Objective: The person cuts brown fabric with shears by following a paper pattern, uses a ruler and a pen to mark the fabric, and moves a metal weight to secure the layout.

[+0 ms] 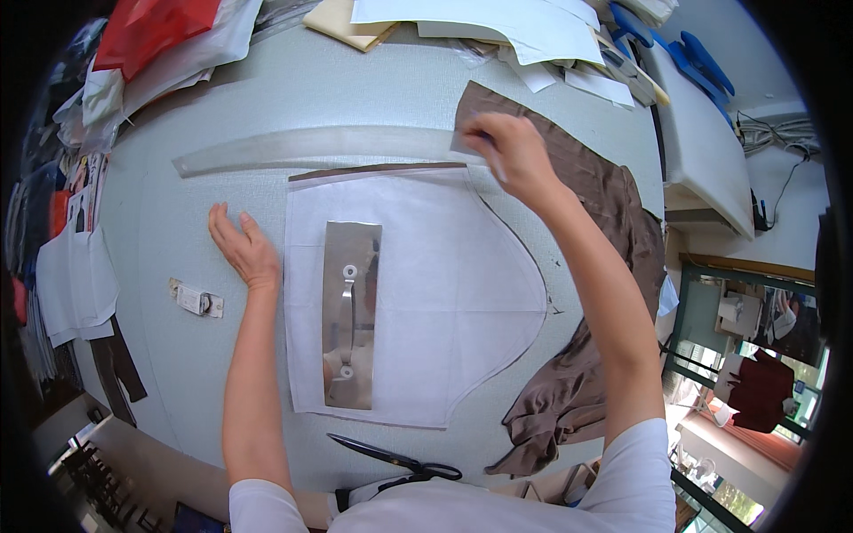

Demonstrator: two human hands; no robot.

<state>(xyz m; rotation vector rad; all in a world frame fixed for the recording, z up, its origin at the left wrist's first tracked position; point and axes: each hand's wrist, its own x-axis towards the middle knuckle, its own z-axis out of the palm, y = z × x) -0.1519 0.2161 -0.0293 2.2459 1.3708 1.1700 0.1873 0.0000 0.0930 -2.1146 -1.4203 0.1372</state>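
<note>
A white sleeve-shaped pattern piece [426, 266] lies on the table, with brown cloth showing along its far edge. A shiny metal weight [368, 320] with a strap handle rests on it. My left hand [245, 248] lies beside the pattern's left edge, fingers spread, holding nothing. My right hand [513, 152] is curled and blurred over the right end of a long clear ruler [300, 148]. A slim pale pen-like tool [500, 168] shows below its fingers; its exact kind is unclear. Brown satin fabric [566, 393] lies bunched under and beside my right forearm.
Black-handled shears [383, 453] lie at the near table edge. At left is a small metal-and-white block [197, 300]. White paper pieces [480, 26] are stacked at the far edge. A red bag [156, 33] sits far left. The table surface [180, 373] is pale.
</note>
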